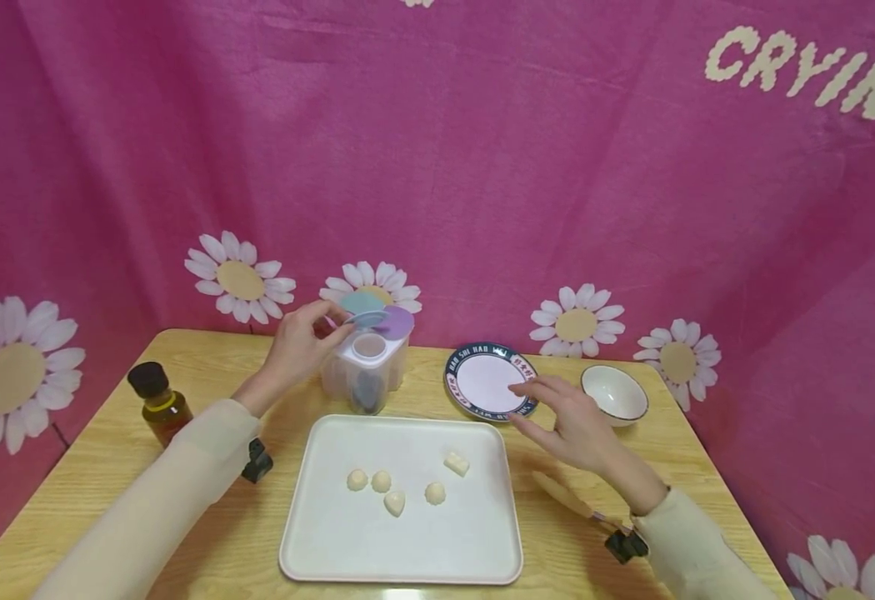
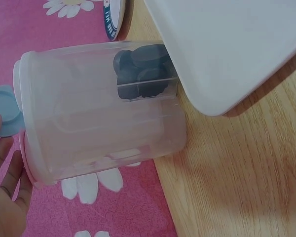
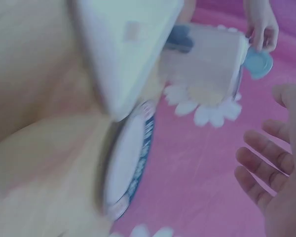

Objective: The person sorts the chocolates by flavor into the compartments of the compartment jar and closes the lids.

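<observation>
My left hand [image 1: 298, 343] is at the top of a translucent compartmented container [image 2: 79, 111], pinching a light blue flip lid [image 2: 10, 109] by its edge. The lid is raised, and the round opening [image 1: 368, 345] below it shows in the head view. Purple [image 1: 396, 322] and green [image 1: 362, 301] lids top other compartments. Dark rounded pieces [image 2: 143, 69] lie at the bottom of one compartment. Over the right edge of a blue-rimmed plate [image 1: 486, 383] hovers my right hand [image 1: 576, 425], fingers spread and holding nothing.
In front of the container lies a white tray [image 1: 400, 550] bearing several cream-coloured moulded pieces [image 1: 395, 502]. A dark-capped bottle [image 1: 163, 408] stands by my left forearm. To the right are a white bowl [image 1: 613, 392] and a wooden-looking utensil [image 1: 561, 494] near my right wrist.
</observation>
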A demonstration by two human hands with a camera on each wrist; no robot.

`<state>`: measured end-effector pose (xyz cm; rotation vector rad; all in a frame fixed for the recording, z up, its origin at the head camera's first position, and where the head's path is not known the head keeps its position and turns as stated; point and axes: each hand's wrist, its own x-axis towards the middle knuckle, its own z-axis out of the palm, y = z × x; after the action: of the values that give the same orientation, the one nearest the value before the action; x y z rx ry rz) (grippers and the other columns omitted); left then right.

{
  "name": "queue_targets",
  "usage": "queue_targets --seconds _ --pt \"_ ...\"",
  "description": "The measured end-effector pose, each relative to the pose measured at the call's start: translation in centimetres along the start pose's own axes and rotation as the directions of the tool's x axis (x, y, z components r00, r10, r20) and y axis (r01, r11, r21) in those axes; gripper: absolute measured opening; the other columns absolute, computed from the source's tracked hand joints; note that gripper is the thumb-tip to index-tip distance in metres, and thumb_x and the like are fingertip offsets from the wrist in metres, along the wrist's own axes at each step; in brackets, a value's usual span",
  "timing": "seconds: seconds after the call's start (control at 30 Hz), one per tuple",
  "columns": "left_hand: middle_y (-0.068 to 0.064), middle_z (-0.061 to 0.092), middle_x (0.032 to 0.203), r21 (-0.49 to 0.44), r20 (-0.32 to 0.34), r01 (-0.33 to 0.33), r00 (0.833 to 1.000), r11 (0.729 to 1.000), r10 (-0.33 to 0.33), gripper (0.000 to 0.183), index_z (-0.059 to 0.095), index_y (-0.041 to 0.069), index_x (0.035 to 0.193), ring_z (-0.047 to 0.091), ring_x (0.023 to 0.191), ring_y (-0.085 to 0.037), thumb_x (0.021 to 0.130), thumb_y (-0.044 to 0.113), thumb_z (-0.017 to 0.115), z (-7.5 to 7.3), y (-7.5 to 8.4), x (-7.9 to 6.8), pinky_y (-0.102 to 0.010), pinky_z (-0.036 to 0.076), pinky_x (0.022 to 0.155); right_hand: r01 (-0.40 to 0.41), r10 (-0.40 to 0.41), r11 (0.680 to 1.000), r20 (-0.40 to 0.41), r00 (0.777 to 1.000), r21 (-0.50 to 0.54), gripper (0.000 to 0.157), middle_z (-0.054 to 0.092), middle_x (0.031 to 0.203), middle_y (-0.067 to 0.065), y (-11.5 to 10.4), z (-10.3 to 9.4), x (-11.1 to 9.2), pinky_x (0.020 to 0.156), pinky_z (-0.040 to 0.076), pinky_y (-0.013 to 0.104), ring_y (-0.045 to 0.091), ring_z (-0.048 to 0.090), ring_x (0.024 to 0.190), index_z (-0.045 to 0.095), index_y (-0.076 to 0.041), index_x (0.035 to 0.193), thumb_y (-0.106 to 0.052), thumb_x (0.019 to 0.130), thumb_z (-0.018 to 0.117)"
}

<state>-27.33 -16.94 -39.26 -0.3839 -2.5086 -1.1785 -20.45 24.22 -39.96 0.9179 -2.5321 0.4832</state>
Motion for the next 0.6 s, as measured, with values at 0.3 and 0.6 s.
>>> queue_targets --seconds 0.3,0.6 --pt "-0.013 0.074 0.106 -0.008 -0.007 -0.020 1.000 1.000 0.020 0.017 0.072 0.007 0.114 0.066 0.089 -0.026 0.099 0.016 0.075 0.1 0.0 0.0 -0.021 0.053 0.076 0.078 -0.082 0.990 0.025 0.996 0.121 0.033 0.075 0.110 0.004 -3.3 2.3 7.9 0.079 0.061 0.036 0.021 0.072 0.097 0.075 -0.011 0.124 -0.030 0.096 0.075" --pt "-0.012 0.074 0.101 0.007 -0.027 -0.046 0.999 0.999 0.046 0.014 0.073 0.007 0.109 0.066 0.085 -0.026 0.098 0.015 0.076 0.0 0.1 -0.1 -0.024 0.053 0.074 0.108 -0.105 0.978 -0.029 0.994 0.180 0.034 0.074 0.105 0.009 -5.2 5.0 14.4 0.082 0.062 0.040 0.023 0.072 0.094 0.074 -0.006 0.123 -0.027 0.096 0.076"
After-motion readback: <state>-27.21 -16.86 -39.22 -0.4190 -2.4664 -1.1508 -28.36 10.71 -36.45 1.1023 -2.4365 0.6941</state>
